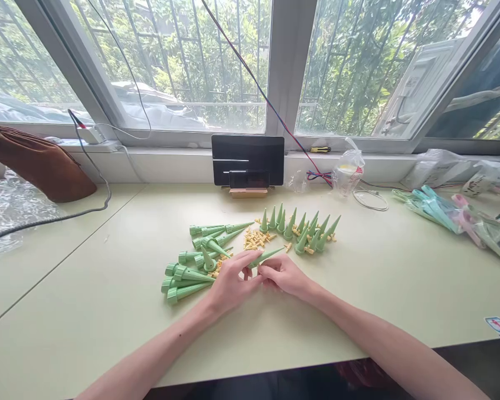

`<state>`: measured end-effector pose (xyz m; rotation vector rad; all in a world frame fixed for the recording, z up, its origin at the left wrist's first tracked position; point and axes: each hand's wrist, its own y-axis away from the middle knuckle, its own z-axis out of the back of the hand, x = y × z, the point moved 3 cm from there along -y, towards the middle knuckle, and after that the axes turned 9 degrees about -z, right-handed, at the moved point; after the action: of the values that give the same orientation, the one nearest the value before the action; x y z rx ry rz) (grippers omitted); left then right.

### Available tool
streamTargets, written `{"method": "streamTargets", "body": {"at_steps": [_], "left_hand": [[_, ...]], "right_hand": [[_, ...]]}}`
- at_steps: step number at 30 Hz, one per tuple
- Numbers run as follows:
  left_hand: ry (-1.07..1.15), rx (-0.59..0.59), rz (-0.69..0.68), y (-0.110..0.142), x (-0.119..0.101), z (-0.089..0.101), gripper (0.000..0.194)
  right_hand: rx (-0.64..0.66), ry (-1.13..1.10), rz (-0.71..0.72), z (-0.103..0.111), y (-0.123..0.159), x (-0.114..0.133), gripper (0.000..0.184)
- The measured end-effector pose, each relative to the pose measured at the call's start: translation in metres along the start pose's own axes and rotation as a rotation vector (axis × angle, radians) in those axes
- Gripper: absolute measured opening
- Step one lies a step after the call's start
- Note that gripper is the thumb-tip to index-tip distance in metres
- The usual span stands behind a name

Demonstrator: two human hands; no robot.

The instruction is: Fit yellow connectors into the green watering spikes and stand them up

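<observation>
My left hand (235, 280) is closed around a green plastic watering spike (267, 255), its tip pointing up and to the right. My right hand (284, 274) meets it just below the spike, thumb and fingers pinched together. Whatever small piece sits in that pinch is mostly hidden. Left of my hands lies a loose heap of green spikes (189, 274) with ribbed caps. A pile of small yellow valve pieces (256, 239) is just beyond my hands. At the right, several green spikes (289, 229) stand tip up, with yellow pieces at their bases.
A tablet (248, 158) leans at the back with a phone (249, 179) before it. A brown pouch (41, 164) and a black cable (95, 210) are at left. Plastic-wrapped items (437, 208) lie at right, near a coiled white cable (370, 200) and a plastic-bagged cup (348, 172).
</observation>
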<state>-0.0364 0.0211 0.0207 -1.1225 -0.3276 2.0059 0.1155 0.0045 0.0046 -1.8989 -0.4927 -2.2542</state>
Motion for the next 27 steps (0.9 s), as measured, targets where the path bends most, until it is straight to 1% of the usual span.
{"method": "streamTargets", "body": {"at_steps": [3, 6, 12, 14, 18, 22, 27], "left_hand": [[0.002, -0.003, -0.011, -0.0007, -0.0011, -0.0004, 0.040], [-0.003, 0.000, -0.025, -0.0010, -0.0018, -0.0006, 0.042], [-0.018, 0.032, -0.075, 0.0006, -0.0022, -0.0016, 0.039], [-0.024, 0.040, -0.080, 0.0005, -0.0016, -0.0025, 0.038], [-0.013, 0.028, -0.037, 0.0002, 0.0007, -0.0039, 0.037], [0.008, 0.019, 0.010, 0.0012, 0.0028, -0.0035, 0.041], [0.018, 0.021, 0.041, 0.0013, 0.0038, -0.0021, 0.038]], "right_hand": [[-0.019, 0.026, 0.003, -0.0003, -0.0010, -0.0027, 0.032], [-0.052, 0.078, 0.043, -0.0011, -0.0014, -0.0039, 0.033], [-0.196, 0.292, 0.252, -0.0047, 0.0016, -0.0012, 0.035], [-0.219, 0.332, 0.279, -0.0052, 0.0020, -0.0012, 0.034], [-0.213, 0.307, 0.230, -0.0029, 0.0012, -0.0023, 0.035], [-0.128, 0.188, 0.127, -0.0004, -0.0003, -0.0046, 0.035], [-0.049, 0.062, 0.008, 0.0012, -0.0021, -0.0087, 0.036]]}}
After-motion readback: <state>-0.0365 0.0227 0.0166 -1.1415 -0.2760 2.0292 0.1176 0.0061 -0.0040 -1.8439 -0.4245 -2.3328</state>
